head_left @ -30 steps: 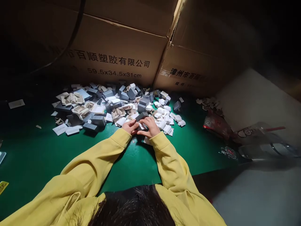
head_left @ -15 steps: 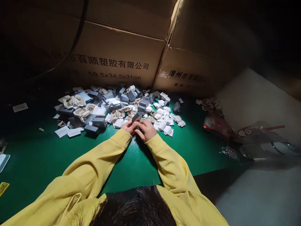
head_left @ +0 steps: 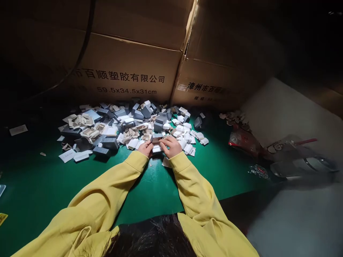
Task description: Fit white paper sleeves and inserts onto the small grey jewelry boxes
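Between both hands, at the near edge of the pile, is a small dark grey cardboard box (head_left: 157, 137), standing open with a pale inside showing. My left hand (head_left: 145, 148) is closed around its left side. My right hand (head_left: 171, 146) pinches its right side, with the fingertips at the opening. A white part (head_left: 157, 147) faces me below the dark panel; I cannot tell whether it is a flap or an insert. One flat pale piece of card (head_left: 166, 162) lies under my right wrist. Grey boxes (head_left: 109, 143) and folded white card pieces (head_left: 184, 134) are heaped beyond my hands.
Large brown cartons (head_left: 128, 60) form a wall behind the green table (head_left: 120, 194). To the right lie a red plastic bag (head_left: 243, 140), a clear bottle (head_left: 302, 167) and card scraps (head_left: 235, 117). A dark cable (head_left: 85, 46) hangs at the upper left.
The box between my hands has turned from tilted to nearly level, and its white part now shows. A flat pale piece has appeared by my right wrist. The view has shifted slightly.
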A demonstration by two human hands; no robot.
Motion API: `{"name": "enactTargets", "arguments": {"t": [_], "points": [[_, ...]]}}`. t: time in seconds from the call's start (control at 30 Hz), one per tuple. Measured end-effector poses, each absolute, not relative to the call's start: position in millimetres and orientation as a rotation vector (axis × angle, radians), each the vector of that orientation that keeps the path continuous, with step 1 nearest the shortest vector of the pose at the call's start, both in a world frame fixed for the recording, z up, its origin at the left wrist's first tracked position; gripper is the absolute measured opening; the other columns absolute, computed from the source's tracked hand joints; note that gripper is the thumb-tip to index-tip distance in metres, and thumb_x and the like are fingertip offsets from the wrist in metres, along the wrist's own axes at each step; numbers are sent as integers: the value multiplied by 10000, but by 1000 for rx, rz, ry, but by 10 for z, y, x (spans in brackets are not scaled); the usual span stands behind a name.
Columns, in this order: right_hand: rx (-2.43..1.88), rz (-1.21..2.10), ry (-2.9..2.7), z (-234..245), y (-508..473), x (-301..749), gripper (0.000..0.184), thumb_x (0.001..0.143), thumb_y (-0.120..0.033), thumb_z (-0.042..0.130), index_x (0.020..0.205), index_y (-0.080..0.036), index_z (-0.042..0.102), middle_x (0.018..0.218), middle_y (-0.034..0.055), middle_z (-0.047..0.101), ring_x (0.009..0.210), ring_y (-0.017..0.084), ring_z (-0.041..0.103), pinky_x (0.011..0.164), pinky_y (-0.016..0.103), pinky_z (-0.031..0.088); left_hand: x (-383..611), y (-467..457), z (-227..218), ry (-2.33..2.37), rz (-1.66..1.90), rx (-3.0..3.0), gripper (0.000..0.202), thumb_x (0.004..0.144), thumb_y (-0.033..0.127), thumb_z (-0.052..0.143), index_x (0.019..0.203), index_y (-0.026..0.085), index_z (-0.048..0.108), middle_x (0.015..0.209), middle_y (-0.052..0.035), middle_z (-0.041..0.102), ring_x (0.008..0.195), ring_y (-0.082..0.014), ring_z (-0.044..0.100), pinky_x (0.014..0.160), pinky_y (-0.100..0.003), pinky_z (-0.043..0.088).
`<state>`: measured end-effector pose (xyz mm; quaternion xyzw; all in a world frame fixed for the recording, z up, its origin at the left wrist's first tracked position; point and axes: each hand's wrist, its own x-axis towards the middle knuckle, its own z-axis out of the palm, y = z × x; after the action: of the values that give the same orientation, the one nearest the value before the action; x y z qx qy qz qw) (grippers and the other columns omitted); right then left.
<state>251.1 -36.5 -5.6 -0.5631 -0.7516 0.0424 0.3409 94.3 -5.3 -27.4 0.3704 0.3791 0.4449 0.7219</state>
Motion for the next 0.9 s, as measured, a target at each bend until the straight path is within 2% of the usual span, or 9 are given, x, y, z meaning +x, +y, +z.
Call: {"name": "enactTargets", "arguments": {"t": [0.07, 0.13, 0.3, 0.43, 0.57, 0.67, 0.8, 0.9], "points": [[-1472, 87, -2019, -44, -394, 2474, 216, 925, -305, 579, 993, -242, 773, 874, 63, 691, 888, 186, 617, 836, 319, 521, 936, -50, -260, 869, 966, 845, 103, 697, 145, 645, 783, 193, 676, 538, 30, 545, 540, -136, 525, 560, -240, 455], [-1490, 84, -2063, -45, -423, 2436, 224, 933, -327, 573, 1021, -258, 767, 875, 63, 676, 885, 190, 602, 802, 315, 513, 930, -50, -258, 863, 949, 837, 107, 695, 158, 650, 791, 196, 678, 526, 36, 528, 531, -139, 515, 550, -247, 448], [-1579, 58, -2057, -123, -436, 2398, 275, 966, -349, 517, 1105, -268, 739, 943, 76, 680, 919, 205, 586, 764, 316, 496, 950, -57, -281, 832, 883, 713, 191, 705, 231, 680, 892, 196, 666, 715, -11, 630, 685, -176, 605, 623, -286, 502], [-1587, 22, -2069, -173, -419, 2389, 301, 975, -359, 490, 1148, -259, 715, 999, 92, 683, 969, 231, 569, 763, 338, 494, 960, -63, -288, 907, 873, 714, 148, 725, 232, 686, 867, 202, 657, 633, 20, 563, 591, -145, 543, 598, -278, 497], [-1604, 31, -2085, -171, -410, 2374, 291, 971, -348, 499, 1158, -249, 698, 1038, 98, 675, 985, 238, 561, 793, 352, 493, 947, -72, -278, 950, 886, 751, 91, 735, 236, 701, 759, 198, 622, 554, 48, 480, 504, -113, 450, 525, -248, 465], [-1640, 47, -2033, -150, -392, 2364, 255, 957, -324, 522, 1086, -230, 721, 1001, 96, 665, 977, 223, 570, 832, 339, 488, 942, -85, -261, 922, 891, 757, 134, 717, 264, 743, 758, 196, 635, 544, 47, 473, 498, -107, 438, 508, -236, 458], [-1661, 118, -1894, -101, -359, 2359, 189, 919, -255, 553, 903, -199, 733, 865, 67, 642, 867, 185, 588, 811, 305, 491, 935, -128, -237, 852, 957, 857, 357, 665, 323, 813, 977, 184, 707, 731, -15, 624, 576, -111, 495, 548, -236, 488], [-1609, 271, -1779, -77, -346, 2352, 144, 882, -244, 581, 819, -184, 696, 802, 44, 628, 742, 159, 574, 689, 271, 494, 909, -165, -230, 816, 1020, 946, 566, 662, 404, 816, 1172, 200, 681, 1074, -72, 664, 727, -126, 566, 627, -240, 516]]}}
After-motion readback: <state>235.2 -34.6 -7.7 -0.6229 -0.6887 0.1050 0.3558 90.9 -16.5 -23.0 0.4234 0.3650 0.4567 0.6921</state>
